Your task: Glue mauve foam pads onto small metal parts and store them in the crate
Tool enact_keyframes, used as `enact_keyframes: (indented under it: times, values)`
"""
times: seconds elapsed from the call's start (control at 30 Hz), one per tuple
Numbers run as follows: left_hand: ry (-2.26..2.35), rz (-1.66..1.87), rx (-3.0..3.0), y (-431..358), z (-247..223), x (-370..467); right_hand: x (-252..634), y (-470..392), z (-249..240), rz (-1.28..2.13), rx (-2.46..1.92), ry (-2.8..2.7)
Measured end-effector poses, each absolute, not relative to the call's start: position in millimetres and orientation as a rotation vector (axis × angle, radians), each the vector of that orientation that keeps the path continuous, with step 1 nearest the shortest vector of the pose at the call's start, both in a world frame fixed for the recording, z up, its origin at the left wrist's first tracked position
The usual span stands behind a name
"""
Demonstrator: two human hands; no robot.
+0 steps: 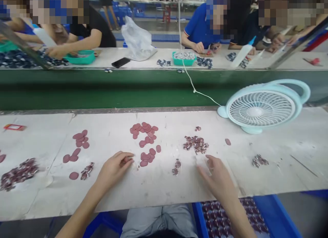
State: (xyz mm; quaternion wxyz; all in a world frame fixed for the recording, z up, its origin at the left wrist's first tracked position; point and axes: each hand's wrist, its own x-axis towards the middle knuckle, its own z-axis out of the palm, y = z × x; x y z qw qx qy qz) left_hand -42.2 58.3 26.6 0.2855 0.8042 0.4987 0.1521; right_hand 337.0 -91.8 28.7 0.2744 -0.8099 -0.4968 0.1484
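My left hand point(115, 170) is over the white table, thumb and forefinger tips brought together; whatever may be between them is too small to make out. Just right of it lies a cluster of flat, dull-pink oval pieces point(148, 157), with a larger group of the same ovals point(145, 128) behind. My right hand point(217, 174), slightly blurred, has thumb and forefinger apart and nothing visible in it. Close to its fingertips sits a heap of small shiny maroon pieces point(196, 144). Between my hands is a little group of similar maroon pieces point(176, 167).
A light-blue fan point(256, 111) stands at right, its white cord running up. More ovals point(80, 139) and a maroon pile point(19, 174) are at left. A thin stick point(304, 165) lies far right. Below is a blue crate point(276, 214). People work at the opposite bench point(102, 62).
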Motion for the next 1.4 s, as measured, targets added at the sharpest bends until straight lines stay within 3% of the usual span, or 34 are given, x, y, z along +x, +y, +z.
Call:
enact_keyframes:
  times: [0.2,0.37,0.57,0.8,1.4]
  values:
    - [1.334,0.573,1.436,29.0,37.6,-21.0,323.1,-113.0,5.6,0.518,-2.128,-1.062]
    - [1.068,0.687,0.809,-18.3,41.6,40.6,311.4,-130.1,15.7,0.926,-1.484,-0.584]
    - [0.851,0.609,0.569,-36.8,46.2,88.7,310.3,-144.3,25.6,1.175,-0.976,-0.023]
    - [0.678,0.592,0.415,-67.2,29.5,97.1,282.5,-144.1,41.4,1.307,-1.032,0.017]
    - [0.677,0.651,0.269,-157.7,-5.0,56.9,184.0,-193.7,23.4,0.683,-1.386,-0.557]
